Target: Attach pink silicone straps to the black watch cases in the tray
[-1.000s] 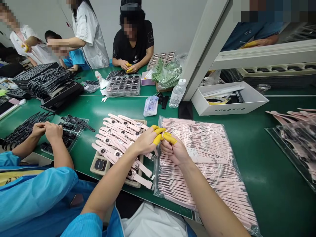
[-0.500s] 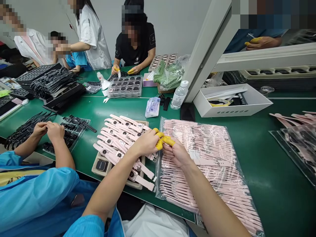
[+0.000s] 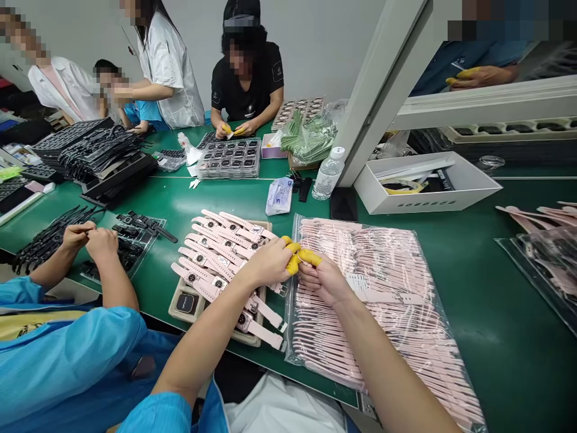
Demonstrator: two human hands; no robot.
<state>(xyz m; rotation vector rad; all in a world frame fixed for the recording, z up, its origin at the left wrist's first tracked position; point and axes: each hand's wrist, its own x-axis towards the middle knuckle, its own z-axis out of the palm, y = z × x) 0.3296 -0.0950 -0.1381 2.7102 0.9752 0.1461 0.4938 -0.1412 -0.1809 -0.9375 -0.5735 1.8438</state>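
Note:
My left hand [image 3: 271, 262] and my right hand [image 3: 328, 278] meet in front of me, yellow covers on some fingertips. Both are closed, fingertips pressed together; whatever they pinch is too small or hidden to make out. Below and left of them, pink-strapped smartwatches [image 3: 229, 245] lie in rows across a beige tray [image 3: 177, 308], some with their round sensor backs up. One black square watch face [image 3: 186, 302] sits in a tray compartment. Under my right hand and forearm is a large clear bag of pink watch straps [image 3: 387, 343], with a single pink strap [image 3: 383, 296] on top.
At left, a co-worker's hands [image 3: 92, 240] work beside black straps [image 3: 49, 237]. Beyond my hands stand a water bottle [image 3: 328, 174], a small packet [image 3: 279, 196] and a white box [image 3: 433, 201]. Across the green table, a person in black [image 3: 247, 84] sits behind a watch tray [image 3: 229, 159].
My hands stay pinched together in nearly the same spot. The person across the table has brought both hands closer together. The view has shifted very slightly.

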